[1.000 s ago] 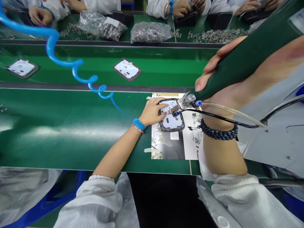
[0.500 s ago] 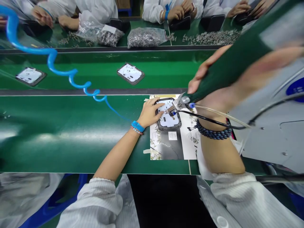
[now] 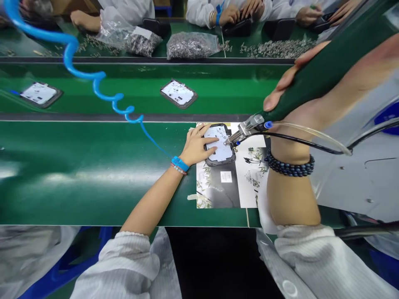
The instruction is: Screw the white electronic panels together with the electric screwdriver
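My left hand (image 3: 197,146) lies with its fingers spread over the left side of a dark-framed electronic panel (image 3: 222,154), whose white plate has small cut-outs. The blue wrist strap (image 3: 180,163) on that arm joins a coiled blue cord. Wrapped round a green power screwdriver (image 3: 324,66), my right hand (image 3: 299,99) is closed. The screwdriver slants down to the left, and its metal nose (image 3: 243,131) is over the right part of the panel. Whether the tip touches the plate I cannot tell. Beneath the panel is a printed sheet (image 3: 226,191) taped to the green table.
Beyond the table runs a green conveyor belt (image 3: 124,85) carrying two similar panels (image 3: 178,93) (image 3: 41,94). Co-workers' hands (image 3: 232,15), bags of small metal parts (image 3: 193,45) and loose parts are on the far side. A grey machine panel (image 3: 349,182) stands at right; hoses (image 3: 308,141) cross near my right wrist.
The screwdriver's nose has shifted slightly right over the panel, and my right hand has moved right with it. On the belt, the nearer panel has slid right. My left hand stays on the panel.
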{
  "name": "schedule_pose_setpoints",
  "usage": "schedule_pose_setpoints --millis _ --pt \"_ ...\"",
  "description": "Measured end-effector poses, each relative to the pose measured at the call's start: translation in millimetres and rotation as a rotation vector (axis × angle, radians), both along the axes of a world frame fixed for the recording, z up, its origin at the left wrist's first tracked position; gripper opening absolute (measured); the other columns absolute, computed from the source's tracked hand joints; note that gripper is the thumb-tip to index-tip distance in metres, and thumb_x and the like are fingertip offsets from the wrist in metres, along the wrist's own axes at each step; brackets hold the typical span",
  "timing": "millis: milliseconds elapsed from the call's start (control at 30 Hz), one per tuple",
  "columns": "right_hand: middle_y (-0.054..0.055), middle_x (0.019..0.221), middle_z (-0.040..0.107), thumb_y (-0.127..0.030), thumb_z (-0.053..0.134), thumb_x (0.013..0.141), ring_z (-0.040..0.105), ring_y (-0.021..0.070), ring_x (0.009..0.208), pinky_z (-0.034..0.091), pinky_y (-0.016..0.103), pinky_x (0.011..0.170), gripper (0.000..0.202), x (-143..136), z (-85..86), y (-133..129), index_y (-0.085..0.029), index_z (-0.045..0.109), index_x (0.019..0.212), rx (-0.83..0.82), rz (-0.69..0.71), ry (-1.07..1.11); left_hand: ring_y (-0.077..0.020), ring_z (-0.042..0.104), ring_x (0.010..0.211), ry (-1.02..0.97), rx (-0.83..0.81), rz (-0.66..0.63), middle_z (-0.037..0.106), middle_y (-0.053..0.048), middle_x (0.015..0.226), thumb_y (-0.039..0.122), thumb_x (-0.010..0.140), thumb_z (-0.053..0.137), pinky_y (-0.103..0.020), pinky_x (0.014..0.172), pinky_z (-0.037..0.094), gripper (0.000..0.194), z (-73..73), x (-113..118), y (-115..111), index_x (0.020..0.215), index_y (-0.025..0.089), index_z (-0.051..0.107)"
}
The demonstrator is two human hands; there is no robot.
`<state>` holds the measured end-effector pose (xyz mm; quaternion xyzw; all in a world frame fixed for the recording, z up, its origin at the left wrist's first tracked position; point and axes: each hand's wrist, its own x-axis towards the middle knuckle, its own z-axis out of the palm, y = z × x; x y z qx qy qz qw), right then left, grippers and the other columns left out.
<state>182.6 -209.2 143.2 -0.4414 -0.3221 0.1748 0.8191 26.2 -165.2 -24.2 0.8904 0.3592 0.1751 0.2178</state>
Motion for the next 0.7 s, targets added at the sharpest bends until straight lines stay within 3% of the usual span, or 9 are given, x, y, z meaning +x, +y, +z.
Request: schedule_pose_setpoints --millis 133,233,367,533,700 --pt "-0.001 0.050 0.045 -0.093 0.038 0.072 0.045 0.0110 0.037 0.030 0.026 0.028 0.076 2.5 -4.4 1.9 -0.019 0.057 0.062 -0.003 0.065 -0.033 -0.0350 0.032 0.147 -0.005 0.014 0.000 0.041 -0.004 0.159 0.040 0.082 0.071 -0.057 0.116 0.025 0.035 -1.5 2.1 -1.1 0.116 0.033 0.076" --pt "-0.001 0.049 0.044 -0.095 0.041 0.069 0.041 0.0123 0.035 0.029 0.029 0.025 0.076 5.9 -5.9 3.5 -0.021 0.057 0.060 0.006 0.062 -0.025 -0.0354 0.032 0.146 -0.004 0.015 0.002 0.041 -0.003 0.159 0.040 0.082 0.070 -0.057 0.115 0.026 0.035 -2.6 3.0 -1.1 0.116 0.034 0.076" --pt "0.000 0.048 0.041 -0.098 0.027 0.071 0.044 0.0120 0.035 0.030 0.027 0.026 0.083 6.5 -6.8 6.4 -0.021 0.054 0.057 -0.025 0.057 0.020 -0.0352 0.032 0.146 -0.004 0.017 0.001 0.041 -0.003 0.159 0.040 0.083 0.070 -0.058 0.115 0.026 0.035 -3.2 3.0 -0.9 0.117 0.033 0.076" --pt "-0.001 0.053 0.041 -0.097 0.041 0.064 0.047 0.0108 0.038 0.031 0.026 0.027 0.080 4.8 -6.8 3.5 -0.018 0.054 0.060 0.015 0.074 -0.055 -0.0358 0.033 0.146 0.002 0.019 -0.001 0.041 -0.004 0.159 0.040 0.083 0.070 -0.058 0.114 0.026 0.035 -1.8 3.1 -0.8 0.117 0.033 0.076" --pt "0.000 0.066 0.053 -0.091 0.027 0.077 0.063 0.0107 0.059 0.040 0.020 0.041 0.080 19.7 -9.4 2.3 -0.017 0.056 0.074 -0.095 0.222 -0.152 -0.0353 0.033 0.146 0.002 0.018 0.004 0.041 -0.002 0.159 0.041 0.083 0.070 -0.058 0.114 0.027 0.035 -0.4 3.8 -1.2 0.117 0.034 0.075"
